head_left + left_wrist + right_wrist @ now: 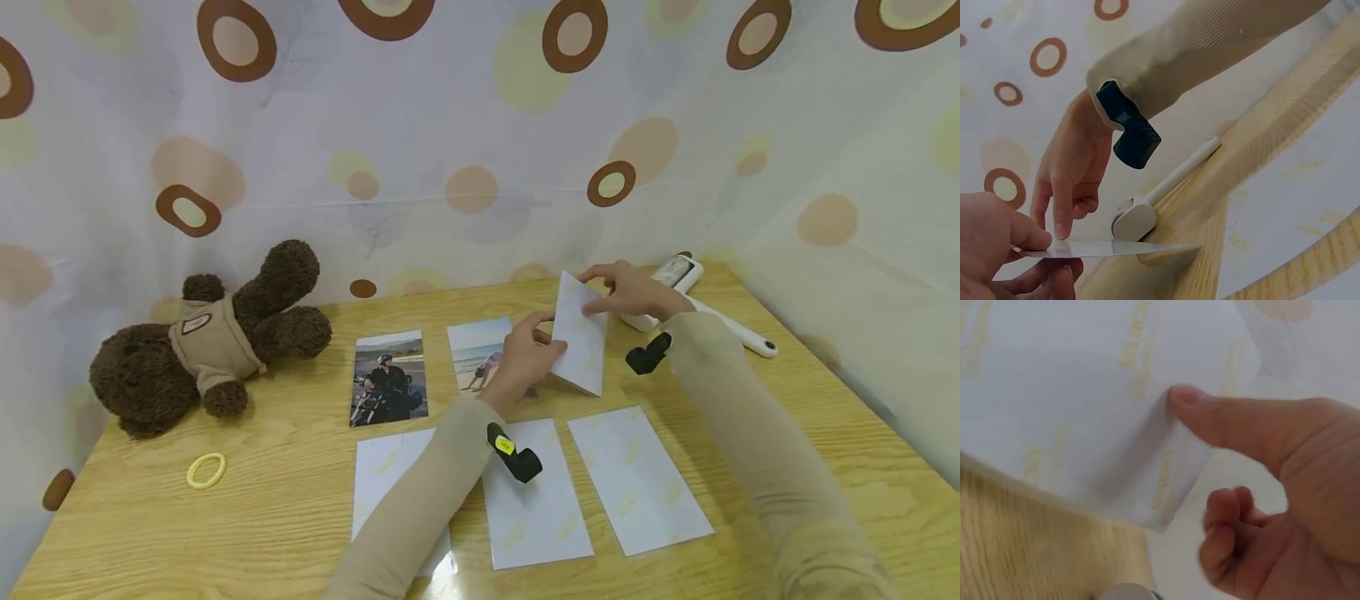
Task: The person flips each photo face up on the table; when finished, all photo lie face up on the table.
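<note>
My left hand (525, 358) pinches a photo print (579, 333) near its left edge, thumb on the white back with faint yellow lettering. The print is held tilted up off the table, its picture side hidden. At its upper right, my right hand (626, 290) holds the same print, the thumb (1204, 415) lying on the back; the other fingers are partly hidden or curled. Behind my left hand lies a beach photo (476, 350), partly covered. Left of it is a photo of a person on a motorcycle (390, 379), face up.
Three face-down prints form a front row: left (386, 471), middle (536, 500) and right (637, 479). A brown teddy bear (225, 342) and a yellow ring (206, 471) lie at left. A white handled device (678, 275) lies behind my right hand, against the patterned curtain (420, 150).
</note>
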Demonstrator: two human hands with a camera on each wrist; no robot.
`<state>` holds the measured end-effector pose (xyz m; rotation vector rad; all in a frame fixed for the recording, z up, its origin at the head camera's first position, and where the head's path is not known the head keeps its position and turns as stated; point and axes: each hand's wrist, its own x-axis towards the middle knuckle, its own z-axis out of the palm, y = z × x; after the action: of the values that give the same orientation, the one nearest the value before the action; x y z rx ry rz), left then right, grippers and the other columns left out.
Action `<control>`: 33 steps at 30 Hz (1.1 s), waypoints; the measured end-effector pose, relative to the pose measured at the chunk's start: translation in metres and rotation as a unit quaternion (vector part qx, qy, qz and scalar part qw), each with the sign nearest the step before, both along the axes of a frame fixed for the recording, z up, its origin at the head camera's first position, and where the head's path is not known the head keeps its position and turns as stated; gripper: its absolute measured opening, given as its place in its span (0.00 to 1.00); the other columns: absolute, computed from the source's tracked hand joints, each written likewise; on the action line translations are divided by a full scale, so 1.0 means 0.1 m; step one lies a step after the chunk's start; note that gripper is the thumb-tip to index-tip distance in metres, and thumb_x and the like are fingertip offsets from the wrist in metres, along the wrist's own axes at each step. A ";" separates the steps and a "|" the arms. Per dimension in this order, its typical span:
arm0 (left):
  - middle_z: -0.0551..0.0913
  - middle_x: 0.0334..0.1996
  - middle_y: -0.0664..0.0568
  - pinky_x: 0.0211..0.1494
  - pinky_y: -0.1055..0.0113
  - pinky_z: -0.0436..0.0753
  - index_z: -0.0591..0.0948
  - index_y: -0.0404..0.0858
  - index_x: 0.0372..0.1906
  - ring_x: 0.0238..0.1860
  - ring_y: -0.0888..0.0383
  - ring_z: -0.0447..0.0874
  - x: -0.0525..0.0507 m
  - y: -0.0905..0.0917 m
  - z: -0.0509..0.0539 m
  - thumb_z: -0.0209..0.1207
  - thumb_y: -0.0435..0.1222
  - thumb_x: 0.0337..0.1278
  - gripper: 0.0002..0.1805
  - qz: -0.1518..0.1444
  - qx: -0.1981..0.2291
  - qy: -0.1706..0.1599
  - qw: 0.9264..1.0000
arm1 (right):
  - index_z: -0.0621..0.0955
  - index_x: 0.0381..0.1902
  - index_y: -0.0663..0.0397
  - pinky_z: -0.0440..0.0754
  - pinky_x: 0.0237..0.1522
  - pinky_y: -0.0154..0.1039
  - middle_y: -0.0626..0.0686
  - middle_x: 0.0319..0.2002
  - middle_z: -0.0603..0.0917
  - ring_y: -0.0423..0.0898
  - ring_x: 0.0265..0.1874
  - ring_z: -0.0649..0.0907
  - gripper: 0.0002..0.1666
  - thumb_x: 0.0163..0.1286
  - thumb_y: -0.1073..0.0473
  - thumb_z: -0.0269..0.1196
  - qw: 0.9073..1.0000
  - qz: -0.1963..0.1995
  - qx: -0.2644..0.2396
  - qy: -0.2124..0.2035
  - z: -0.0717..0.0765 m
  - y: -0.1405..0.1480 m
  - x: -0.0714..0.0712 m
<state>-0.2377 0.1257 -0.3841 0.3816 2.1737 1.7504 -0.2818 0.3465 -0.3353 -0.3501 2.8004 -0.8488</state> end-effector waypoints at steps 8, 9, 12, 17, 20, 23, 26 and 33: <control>0.82 0.53 0.47 0.35 0.68 0.81 0.73 0.50 0.65 0.40 0.57 0.84 0.09 -0.03 0.05 0.63 0.34 0.58 0.29 -0.013 0.060 -0.010 0.998 | 0.65 0.67 0.58 0.83 0.43 0.49 0.57 0.33 0.81 0.49 0.30 0.83 0.28 0.75 0.49 0.52 0.984 0.019 -0.150 -0.098 -0.01 -0.05 0.05; 0.81 0.55 0.47 0.35 0.67 0.81 0.72 0.50 0.66 0.41 0.57 0.84 0.10 -0.03 0.05 0.64 0.35 0.59 0.29 -0.021 0.068 -0.009 0.997 | 0.65 0.67 0.57 0.83 0.45 0.50 0.58 0.35 0.82 0.50 0.33 0.84 0.29 0.76 0.47 0.51 0.982 0.021 -0.158 -0.102 -0.01 -0.05 0.06; 0.78 0.59 0.47 0.39 0.64 0.83 0.70 0.51 0.68 0.44 0.57 0.83 0.12 -0.03 0.08 0.64 0.39 0.59 0.31 -0.049 0.091 0.002 0.995 | 0.59 0.70 0.55 0.81 0.50 0.50 0.62 0.41 0.81 0.52 0.42 0.84 0.33 0.76 0.44 0.49 0.977 0.031 -0.172 -0.121 0.03 -0.07 0.09; 0.73 0.63 0.51 0.49 0.61 0.82 0.67 0.55 0.69 0.53 0.56 0.78 0.12 -0.02 0.10 0.63 0.47 0.59 0.33 -0.100 0.076 0.034 0.992 | 0.51 0.73 0.53 0.80 0.53 0.49 0.67 0.52 0.75 0.56 0.50 0.80 0.38 0.75 0.44 0.50 0.971 0.050 -0.172 -0.158 0.13 -0.10 0.14; 0.72 0.63 0.56 0.52 0.61 0.80 0.66 0.58 0.69 0.58 0.55 0.74 0.12 -0.02 0.08 0.64 0.51 0.56 0.35 -0.112 0.048 0.042 0.992 | 0.50 0.74 0.52 0.79 0.54 0.49 0.67 0.58 0.71 0.56 0.52 0.79 0.37 0.76 0.46 0.50 0.968 0.058 -0.174 -0.173 0.17 -0.10 0.15; 0.69 0.65 0.59 0.56 0.58 0.77 0.67 0.60 0.69 0.61 0.56 0.70 0.13 -0.04 0.03 0.64 0.55 0.54 0.36 -0.122 0.008 0.050 0.991 | 0.49 0.74 0.51 0.78 0.54 0.51 0.66 0.58 0.71 0.54 0.52 0.79 0.36 0.76 0.52 0.51 0.966 0.063 -0.170 -0.182 0.19 -0.08 0.15; 0.67 0.67 0.57 0.62 0.56 0.74 0.69 0.54 0.68 0.64 0.56 0.68 0.13 -0.05 -0.05 0.64 0.56 0.53 0.36 -0.135 -0.037 0.085 0.986 | 0.49 0.74 0.51 0.79 0.52 0.50 0.64 0.50 0.75 0.52 0.46 0.80 0.37 0.75 0.58 0.53 0.969 0.065 -0.152 -0.184 0.20 -0.04 0.16; 0.74 0.61 0.48 0.64 0.63 0.71 0.79 0.39 0.56 0.62 0.53 0.71 0.08 -0.04 -0.18 0.63 0.34 0.58 0.19 -0.144 -0.111 0.235 0.955 | 0.53 0.72 0.55 0.79 0.44 0.47 0.59 0.37 0.80 0.49 0.36 0.80 0.39 0.70 0.64 0.58 0.983 0.065 -0.094 -0.141 0.15 0.01 0.16</control>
<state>-0.2301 0.1215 -0.4019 1.0874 2.4363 1.3375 -0.2662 0.3474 -0.3206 -0.4026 2.4179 -1.0442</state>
